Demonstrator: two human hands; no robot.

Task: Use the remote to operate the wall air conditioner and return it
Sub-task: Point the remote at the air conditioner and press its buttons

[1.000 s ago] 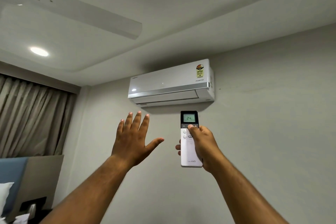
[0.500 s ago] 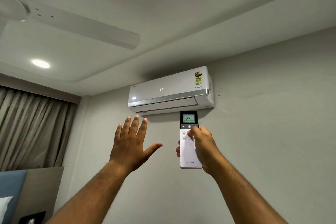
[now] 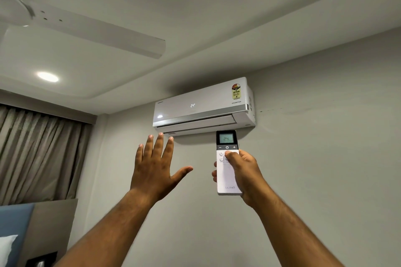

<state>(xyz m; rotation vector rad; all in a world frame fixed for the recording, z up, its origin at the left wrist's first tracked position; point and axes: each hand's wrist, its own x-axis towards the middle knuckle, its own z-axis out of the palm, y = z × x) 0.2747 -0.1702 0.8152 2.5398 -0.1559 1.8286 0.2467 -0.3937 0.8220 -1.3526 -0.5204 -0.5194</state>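
A white wall air conditioner (image 3: pixel 201 105) hangs high on the grey wall, its front panel lit with "24". My right hand (image 3: pixel 245 174) holds a white remote (image 3: pixel 226 176) upright, pointed at the unit, with the thumb resting on the buttons just below the power key. The remote's small screen reads 24. My left hand (image 3: pixel 154 169) is raised beside it, palm toward the unit, fingers spread and holding nothing, its fingertips just under the unit's lower edge.
A white ceiling fan blade (image 3: pixel 97 32) reaches across the upper left, with a round ceiling light (image 3: pixel 47 76) below it. Grey curtains (image 3: pixel 39 156) hang at the left. A padded headboard (image 3: pixel 41 230) and a white pillow (image 3: pixel 7 247) sit at the lower left.
The unit's panel now shows "24", which was dark one second ago. The unit sits lower in the view as the camera tilted up. My thumb has slid slightly down the remote.
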